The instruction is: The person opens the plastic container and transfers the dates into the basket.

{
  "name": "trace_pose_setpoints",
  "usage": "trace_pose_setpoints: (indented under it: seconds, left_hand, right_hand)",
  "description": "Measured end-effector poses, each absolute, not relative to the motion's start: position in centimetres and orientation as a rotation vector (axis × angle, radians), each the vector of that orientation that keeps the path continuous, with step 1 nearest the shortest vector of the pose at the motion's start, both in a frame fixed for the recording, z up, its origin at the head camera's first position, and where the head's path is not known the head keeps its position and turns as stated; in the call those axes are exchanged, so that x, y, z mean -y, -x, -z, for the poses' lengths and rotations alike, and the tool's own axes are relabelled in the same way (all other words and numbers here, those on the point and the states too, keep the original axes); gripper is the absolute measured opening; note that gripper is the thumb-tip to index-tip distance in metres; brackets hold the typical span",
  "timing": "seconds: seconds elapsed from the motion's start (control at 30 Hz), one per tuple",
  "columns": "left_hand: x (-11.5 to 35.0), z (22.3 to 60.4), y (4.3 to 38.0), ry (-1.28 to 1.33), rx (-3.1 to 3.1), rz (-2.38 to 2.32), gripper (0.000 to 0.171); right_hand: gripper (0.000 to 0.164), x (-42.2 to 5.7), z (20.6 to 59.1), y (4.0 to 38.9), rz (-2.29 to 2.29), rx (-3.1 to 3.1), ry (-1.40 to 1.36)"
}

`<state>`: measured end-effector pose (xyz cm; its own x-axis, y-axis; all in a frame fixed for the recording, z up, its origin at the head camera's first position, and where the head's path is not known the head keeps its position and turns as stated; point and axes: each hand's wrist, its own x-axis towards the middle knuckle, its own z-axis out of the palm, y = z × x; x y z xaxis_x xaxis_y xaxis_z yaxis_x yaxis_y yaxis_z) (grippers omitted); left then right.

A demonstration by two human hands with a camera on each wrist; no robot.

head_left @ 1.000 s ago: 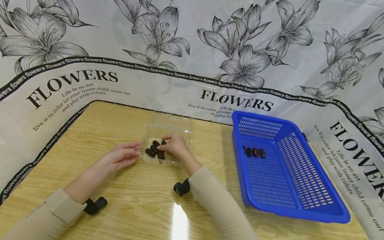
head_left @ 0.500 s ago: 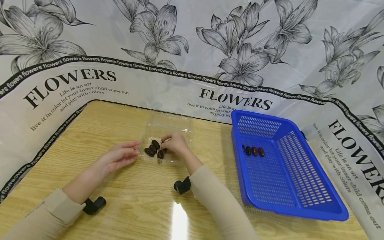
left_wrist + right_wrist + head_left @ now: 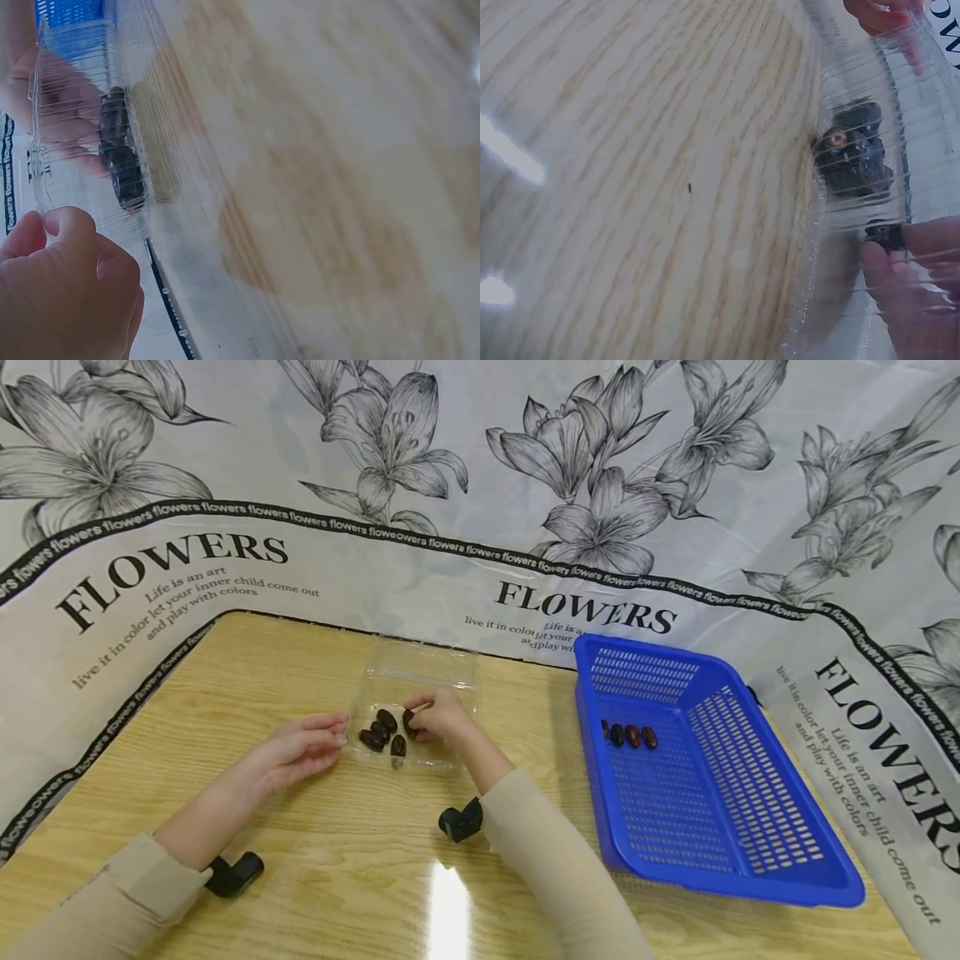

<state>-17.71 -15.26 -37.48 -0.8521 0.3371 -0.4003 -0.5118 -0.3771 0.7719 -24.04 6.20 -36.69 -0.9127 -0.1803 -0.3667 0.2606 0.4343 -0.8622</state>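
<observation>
A clear plastic container (image 3: 427, 670) with its lid raised holds several dark brown dates (image 3: 386, 721). My right hand (image 3: 444, 722) reaches inside and pinches one date (image 3: 883, 234) between thumb and fingers, a little apart from the others. On the container's left side, my left hand (image 3: 302, 750) holds the rim. The left wrist view shows that hand's thumb and index finger (image 3: 71, 223) pinching the clear edge. The container's ribbed wall partly blurs the dates in both wrist views.
A blue perforated basket (image 3: 611, 793) stands on the right, with a short row of dates (image 3: 633, 737) on its floor. The wooden table (image 3: 337, 877) meets a flower-printed cloth (image 3: 405, 564) at the back and sides. Black wrist mounts (image 3: 461, 820) sit below both wrists.
Over the last second, my right fingers have moved off the cluster and gripped a date at its right side, now apart from the rest. My left hand stays at the rim.
</observation>
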Motion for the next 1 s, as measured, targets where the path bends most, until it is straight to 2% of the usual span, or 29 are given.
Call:
trace_pose_setpoints:
  seconds: [1.0]
  left_hand:
    - [15.4,37.5,17.7,0.23,-1.335,-2.23,0.069]
  right_hand:
    - [0.041,-9.5,31.5,24.6,1.599,-2.026,0.017]
